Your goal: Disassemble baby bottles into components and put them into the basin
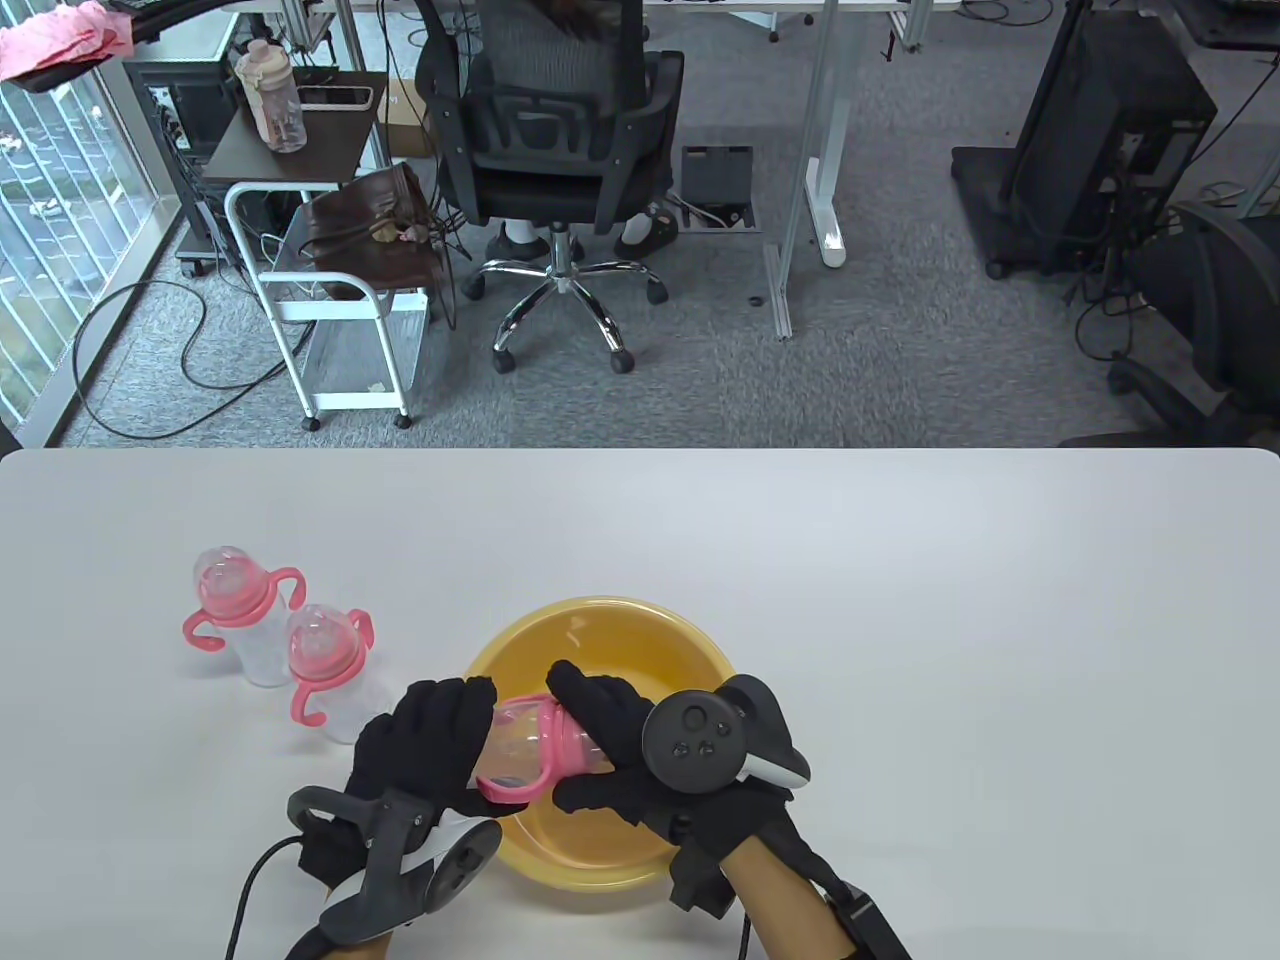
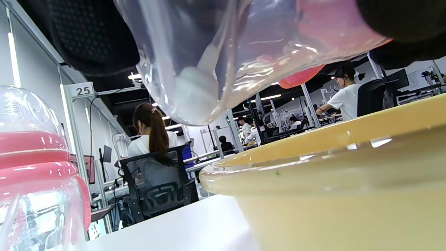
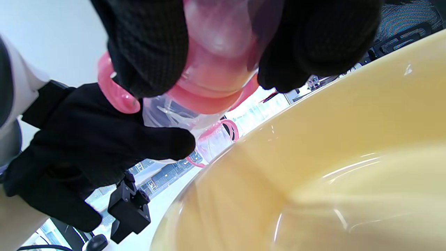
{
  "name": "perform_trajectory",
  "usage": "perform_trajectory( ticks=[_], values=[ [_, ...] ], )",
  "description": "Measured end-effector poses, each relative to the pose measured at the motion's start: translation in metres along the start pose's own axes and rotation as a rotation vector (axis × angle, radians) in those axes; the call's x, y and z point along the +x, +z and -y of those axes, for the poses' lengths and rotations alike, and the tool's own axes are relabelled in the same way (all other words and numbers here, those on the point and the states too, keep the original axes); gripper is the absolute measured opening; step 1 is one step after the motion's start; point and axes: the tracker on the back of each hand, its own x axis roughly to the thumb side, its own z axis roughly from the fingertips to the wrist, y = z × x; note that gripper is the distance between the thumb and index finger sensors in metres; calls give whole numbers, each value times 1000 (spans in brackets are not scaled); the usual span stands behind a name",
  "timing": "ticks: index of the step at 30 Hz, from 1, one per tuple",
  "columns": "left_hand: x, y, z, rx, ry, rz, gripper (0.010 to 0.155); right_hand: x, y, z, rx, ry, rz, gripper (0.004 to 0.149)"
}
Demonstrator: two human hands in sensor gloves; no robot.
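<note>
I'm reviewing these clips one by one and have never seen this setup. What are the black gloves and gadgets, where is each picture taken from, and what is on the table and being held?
No robot here: a person wears black sensor gloves, with a tracker strapped to the back of each hand. One camera looks down at the white table; the other two sit on the wrists, looking up past the fingers.

The left hand grips the clear body of a clear plastic baby bottle with a pink collar and handles, and the right hand grips its pink collar end, over the round yellow plastic basin. No loose parts show in the basin. Two more such bottles stand upright, still assembled, left of the basin.
</note>
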Motion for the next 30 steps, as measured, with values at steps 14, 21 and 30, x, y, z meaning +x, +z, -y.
perform_trajectory(
  ticks=[14,21,30],
  values=[
    [-4,-5,-3,-22,15,-25,97,7,1,0,-98,65,12,86],
    [-4,-6,-2,-38,22,-29,97,8,1,-1,-102,79,1,86],
    [-3,-8,-4,-68,26,-30,97,8,2,-2,-128,84,-5,86]
  ],
)
